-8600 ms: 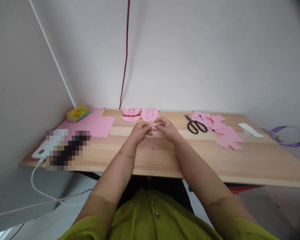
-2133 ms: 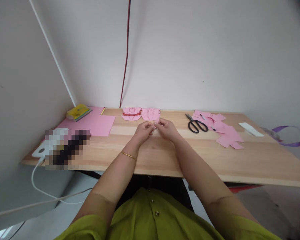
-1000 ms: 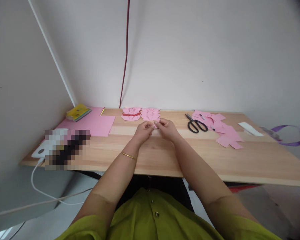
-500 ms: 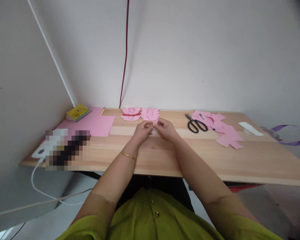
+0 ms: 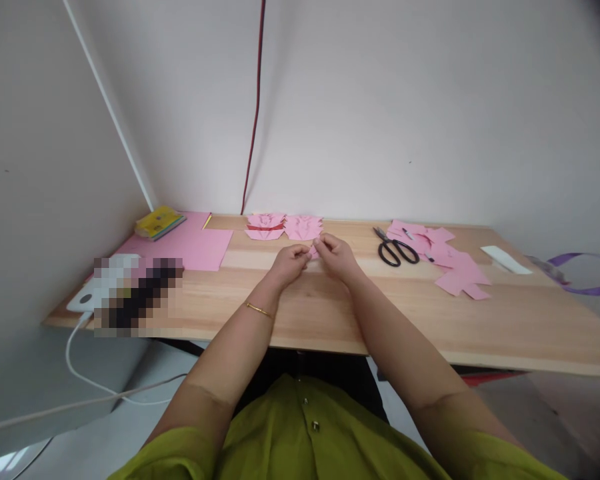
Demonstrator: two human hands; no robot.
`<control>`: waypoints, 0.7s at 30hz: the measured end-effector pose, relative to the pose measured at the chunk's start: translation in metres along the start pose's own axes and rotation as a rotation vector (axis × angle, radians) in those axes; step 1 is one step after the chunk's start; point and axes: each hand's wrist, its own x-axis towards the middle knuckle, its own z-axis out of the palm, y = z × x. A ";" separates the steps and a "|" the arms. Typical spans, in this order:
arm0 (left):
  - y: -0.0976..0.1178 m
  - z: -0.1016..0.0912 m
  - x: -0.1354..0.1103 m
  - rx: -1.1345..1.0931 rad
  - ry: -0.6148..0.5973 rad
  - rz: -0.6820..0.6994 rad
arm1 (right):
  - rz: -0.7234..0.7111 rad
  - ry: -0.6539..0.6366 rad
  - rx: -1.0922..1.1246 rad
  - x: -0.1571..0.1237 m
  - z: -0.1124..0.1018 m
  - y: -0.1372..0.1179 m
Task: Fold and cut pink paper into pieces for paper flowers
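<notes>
A small piece of pink paper (image 5: 314, 252) shows between my hands, mostly hidden by the fingers. My left hand (image 5: 291, 262) pinches its left side with curled fingers. On the other side my right hand (image 5: 336, 255) grips it between thumb and fingers. Just beyond my hands lie two folded pink paper shapes side by side: the left shape (image 5: 265, 227) has a red band across it, and the right shape (image 5: 303, 227) is plain pink with jagged edges.
Black-handled scissors (image 5: 398, 252) lie right of my hands, beside pink paper cut-outs (image 5: 460, 270). Farther right are a white strip (image 5: 506, 260) and a purple strap (image 5: 587, 290). Pink sheets (image 5: 200, 250), a yellow pack (image 5: 159, 221) and a white corded device (image 5: 93, 293) occupy the left.
My fingers have shifted slightly on the pink paper, and more of it shows between them. The whole view has moved a little.
</notes>
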 end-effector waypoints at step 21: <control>-0.003 -0.001 0.002 0.116 -0.021 0.029 | 0.052 -0.040 0.052 0.001 0.001 0.001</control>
